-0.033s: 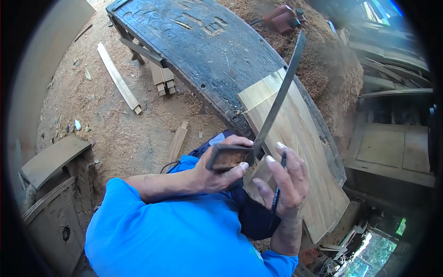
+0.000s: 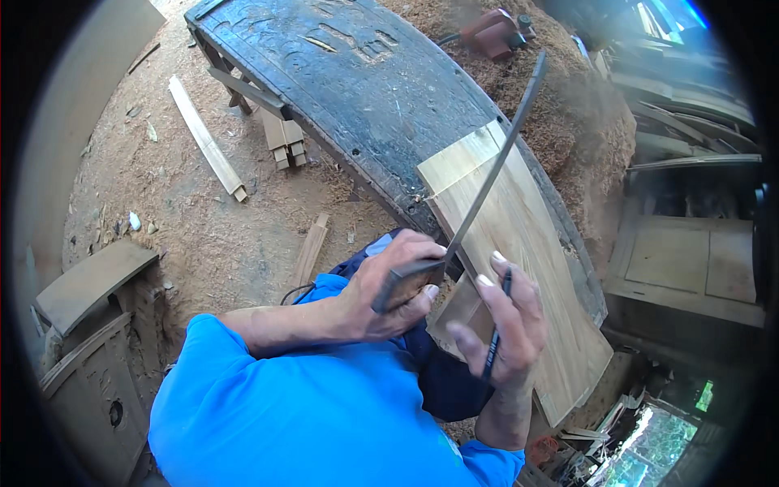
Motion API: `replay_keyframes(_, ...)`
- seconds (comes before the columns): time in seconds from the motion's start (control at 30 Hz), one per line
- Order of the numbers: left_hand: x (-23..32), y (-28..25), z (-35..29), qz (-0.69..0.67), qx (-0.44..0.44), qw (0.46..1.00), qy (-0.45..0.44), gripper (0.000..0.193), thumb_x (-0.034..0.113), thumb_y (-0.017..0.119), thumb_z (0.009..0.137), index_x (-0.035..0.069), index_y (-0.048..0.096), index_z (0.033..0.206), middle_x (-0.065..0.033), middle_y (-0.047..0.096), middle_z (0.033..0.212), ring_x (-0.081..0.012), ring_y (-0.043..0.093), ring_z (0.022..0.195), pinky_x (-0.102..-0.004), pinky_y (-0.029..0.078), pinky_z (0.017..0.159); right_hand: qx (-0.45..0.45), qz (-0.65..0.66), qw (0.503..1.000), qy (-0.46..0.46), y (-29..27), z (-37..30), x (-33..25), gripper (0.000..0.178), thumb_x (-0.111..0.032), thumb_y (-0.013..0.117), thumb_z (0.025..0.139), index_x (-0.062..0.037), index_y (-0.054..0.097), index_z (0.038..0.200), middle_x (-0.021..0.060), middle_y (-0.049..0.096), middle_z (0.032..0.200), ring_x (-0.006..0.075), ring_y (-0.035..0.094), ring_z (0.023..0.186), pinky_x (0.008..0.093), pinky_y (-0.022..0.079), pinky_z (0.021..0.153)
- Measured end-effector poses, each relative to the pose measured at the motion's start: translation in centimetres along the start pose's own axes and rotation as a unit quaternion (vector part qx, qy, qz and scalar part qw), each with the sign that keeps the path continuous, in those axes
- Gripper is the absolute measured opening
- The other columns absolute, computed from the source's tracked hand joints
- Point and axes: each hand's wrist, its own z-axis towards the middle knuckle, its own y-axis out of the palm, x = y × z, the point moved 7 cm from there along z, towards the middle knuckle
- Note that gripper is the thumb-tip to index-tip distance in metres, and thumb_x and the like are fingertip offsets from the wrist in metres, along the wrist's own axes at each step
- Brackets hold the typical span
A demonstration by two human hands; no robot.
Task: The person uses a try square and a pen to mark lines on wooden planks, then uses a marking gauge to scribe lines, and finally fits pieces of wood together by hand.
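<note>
My left hand (image 2: 398, 284) is closed around the looped handle of a handsaw (image 2: 491, 174). Its long, narrow blade slants up and away to the right, above the planks, with its edge turned mostly toward me. A dark pencil (image 2: 497, 325) is held between the fingers of my right hand (image 2: 515, 325), which is raised beside the saw's handle end with its thumb and fingers partly spread. Below both hands, a smaller wooden piece (image 2: 464, 307) shows in part near my lap. Pale wooden planks (image 2: 535, 235) lie on the workbench just beyond my right hand.
The dark, worn workbench (image 2: 389, 89) stretches to the far left. A reddish power tool (image 2: 495, 36) sits on heaped wood shavings behind it. Wooden strips (image 2: 207, 146) and stacked short pieces (image 2: 284, 142) lie on the ground. Cabinet-like panels (image 2: 690, 260) stand at right.
My left hand has rolled the handsaw so the blade shows more edge-on, its tip slightly farther right. My right hand has shifted slightly, still with the pencil.
</note>
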Motion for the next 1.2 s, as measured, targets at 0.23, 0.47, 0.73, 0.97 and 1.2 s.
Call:
replay_keyframes(0.23,5.0,3.3,2.7,0.463,-0.106,0.851,0.223,0.038,0.024,0.060,0.079,0.002,0.060,0.111,-0.0098,0.053,0.104,-0.0198,0.052,0.089,-0.0321,0.040,0.068,0.137,0.083,0.983,0.088,-1.5,-1.2,-3.1,0.055,-0.034,0.084,0.072,0.0014,0.063,0.108,0.0285,0.054,0.126,0.0345,0.065,0.102,0.0376,0.058,0.081)
replay_keyframes(0.47,1.8,5.8,1.1,0.502,-0.128,0.779,0.352,0.031,0.027,0.056,0.081,0.005,0.067,0.099,-0.0059,0.055,0.099,-0.0219,0.049,0.105,-0.0345,0.038,0.089,0.020,-0.128,0.989,0.073,1.8,-3.3,0.3,0.031,-0.005,0.079,0.070,0.0026,0.064,0.096,0.0236,0.062,0.113,0.0341,0.065,0.096,0.0415,0.054,0.083)
replay_keyframes(0.73,1.6,4.6,1.6,0.438,-0.223,0.834,0.251,0.051,0.019,0.055,0.080,-0.009,0.058,0.123,-0.0197,0.056,0.130,-0.0352,0.046,0.132,-0.0470,0.028,0.120,0.074,-0.162,0.983,0.054,3.4,-3.6,1.3,0.030,-0.011,0.080,0.073,-0.0015,0.064,0.096,0.0198,0.064,0.103,0.0342,0.064,0.096,0.0429,0.052,0.082)
replay_keyframes(0.97,0.7,3.7,2.2,0.418,-0.206,0.850,0.245,0.048,0.018,0.053,0.083,-0.005,0.056,0.125,-0.0179,0.055,0.133,-0.0331,0.044,0.135,-0.0441,0.029,0.120,0.064,-0.149,0.986,0.043,3.5,-3.6,2.0,0.028,-0.011,0.080,0.074,-0.0028,0.063,0.095,0.0205,0.064,0.105,0.0335,0.063,0.097,0.0414,0.054,0.078)
replay_keyframes(1.2,0.4,3.6,2.4,0.393,-0.217,0.860,0.244,0.048,0.019,0.053,0.083,-0.004,0.057,0.125,-0.0180,0.055,0.133,-0.0325,0.044,0.135,-0.0435,0.029,0.120,0.055,-0.131,0.988,0.054,3.5,-4.0,2.4,0.027,-0.012,0.080,0.075,-0.0028,0.063,0.093,0.0225,0.063,0.106,0.0331,0.062,0.098,0.0386,0.055,0.074)
